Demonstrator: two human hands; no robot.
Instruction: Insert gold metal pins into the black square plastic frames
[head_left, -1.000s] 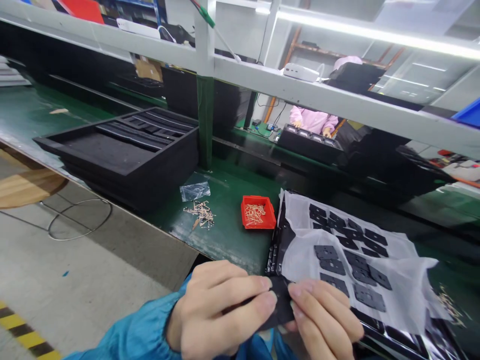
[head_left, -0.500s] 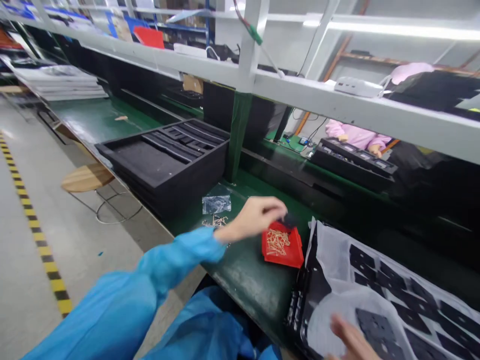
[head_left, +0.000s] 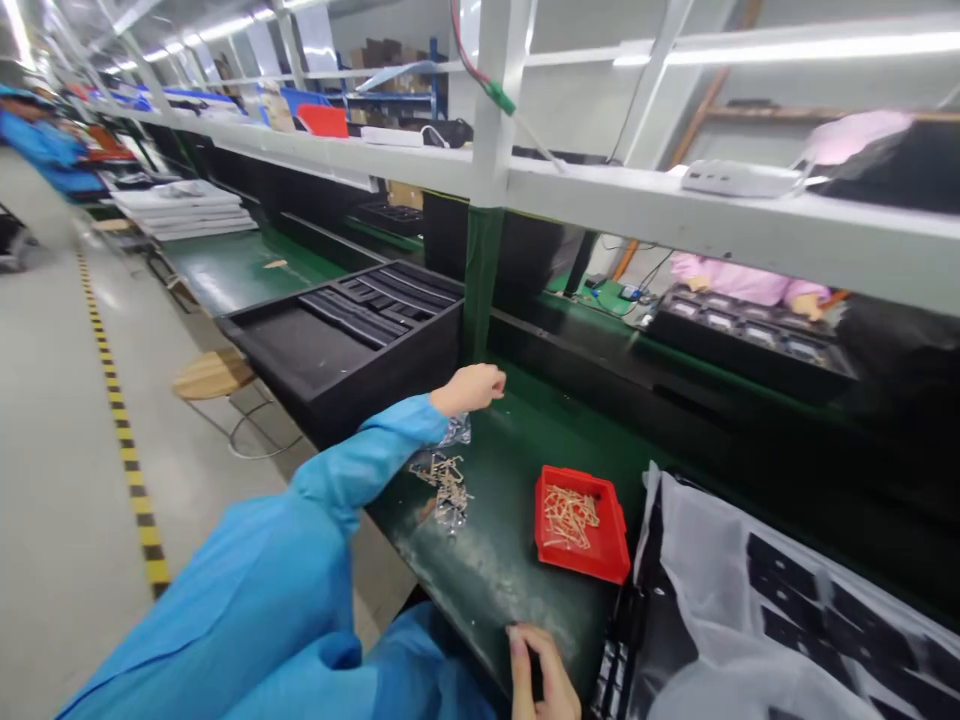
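Sleeve [head_left: 322,485] is bright blue, bench [head_left: 510,490] is dark green, scuffed pale, and the tray [head_left: 612,535] is straight-up red with tan pins [head_left: 571,515]. Box [head_left: 397,385] is black, so are the plates [head_left: 780,568] on the whitish sheet [head_left: 697,530], there's a pink top [head_left: 750,280], and the tape [head_left: 129,455] is yellow-and-black striped.

head view | text, labels: none legible | brands, numbers: none legible | signs: none legible

Beyond the right fingers [head_left: 547,652], the red tray [head_left: 610,540] looks smooth plastic. Near the left fingers [head_left: 495,382], the bench top [head_left: 519,440] is faintly glossy.
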